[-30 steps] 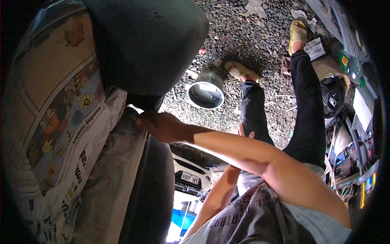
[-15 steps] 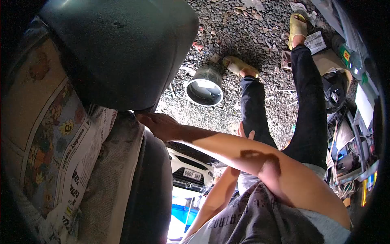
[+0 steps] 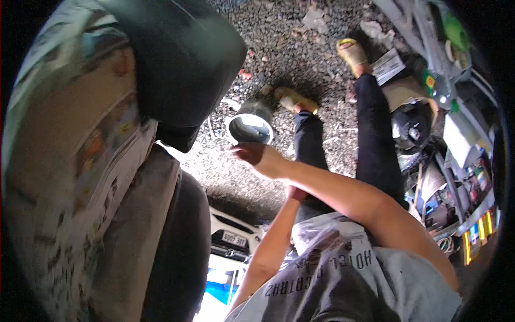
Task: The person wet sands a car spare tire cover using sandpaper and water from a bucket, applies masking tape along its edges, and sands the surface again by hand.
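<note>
My right hand (image 3: 263, 160) hangs in the air, away from a large dark curved part (image 3: 182, 64). Its fingers are shaded and a little blurred, but they look loosely stretched with nothing visible in them. Just beyond the fingertips in view is a grey bucket (image 3: 244, 116) with a pale rim, standing on the gravel. My left hand (image 3: 296, 193) is near my legs, mostly hidden behind my right forearm, so its fingers do not show. Printed newspaper (image 3: 115, 177) covers much of the surface to the left, beside a second dark rounded edge (image 3: 185, 236).
Gravel (image 3: 289, 48) with scraps of litter lies under my feet. On the right are a cardboard box (image 3: 407, 91) holding a black object, a green-labelled bottle (image 3: 437, 88) and cluttered shelving. A white car (image 3: 230, 236) appears upside down low in view.
My right hand has come off the edge between the dark parts and moved right, toward my body. My left hand has slipped behind the right forearm. The whole view has shifted.
</note>
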A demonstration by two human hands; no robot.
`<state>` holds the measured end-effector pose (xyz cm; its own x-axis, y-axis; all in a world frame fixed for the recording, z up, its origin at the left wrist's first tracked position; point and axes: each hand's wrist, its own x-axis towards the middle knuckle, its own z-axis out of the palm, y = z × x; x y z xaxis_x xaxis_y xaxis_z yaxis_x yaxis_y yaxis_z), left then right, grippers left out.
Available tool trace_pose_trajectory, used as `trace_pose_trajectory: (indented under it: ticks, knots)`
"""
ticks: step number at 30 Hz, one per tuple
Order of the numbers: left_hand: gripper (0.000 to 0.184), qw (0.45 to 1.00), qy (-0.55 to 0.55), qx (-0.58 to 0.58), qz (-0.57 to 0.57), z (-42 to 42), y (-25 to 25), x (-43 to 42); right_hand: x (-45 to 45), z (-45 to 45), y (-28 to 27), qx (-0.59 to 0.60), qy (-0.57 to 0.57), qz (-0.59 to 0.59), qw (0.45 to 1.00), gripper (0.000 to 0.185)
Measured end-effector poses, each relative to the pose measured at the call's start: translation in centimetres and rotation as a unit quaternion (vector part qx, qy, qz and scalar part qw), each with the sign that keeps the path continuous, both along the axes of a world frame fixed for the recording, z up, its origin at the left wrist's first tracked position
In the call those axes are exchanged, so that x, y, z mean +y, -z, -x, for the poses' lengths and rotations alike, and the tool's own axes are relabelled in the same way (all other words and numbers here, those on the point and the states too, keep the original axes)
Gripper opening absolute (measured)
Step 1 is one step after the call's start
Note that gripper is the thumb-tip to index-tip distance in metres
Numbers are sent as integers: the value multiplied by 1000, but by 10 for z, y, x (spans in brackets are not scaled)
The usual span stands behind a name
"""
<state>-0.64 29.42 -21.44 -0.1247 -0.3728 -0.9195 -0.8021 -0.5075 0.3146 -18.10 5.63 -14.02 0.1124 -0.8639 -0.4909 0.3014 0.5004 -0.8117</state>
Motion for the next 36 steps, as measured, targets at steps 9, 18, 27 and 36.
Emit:
trace_pose_trajectory:
  ticks: [9,18,27,36]
  knots:
    - [48,881,425,-11,209,230,-122,-72,130,329,-34,319,-151,-85,932,36]
    - [28,905,142,340,214,220,-163,33,118,418,-137,402,-298,-13,866,35]
    - [41,908,121,294,272,146,-163,80,152,280,-140,423,-593,146,670,35]
    - [30,829,184,284,444,-27,-169,168,251,81,-151,467,-627,223,582,23]
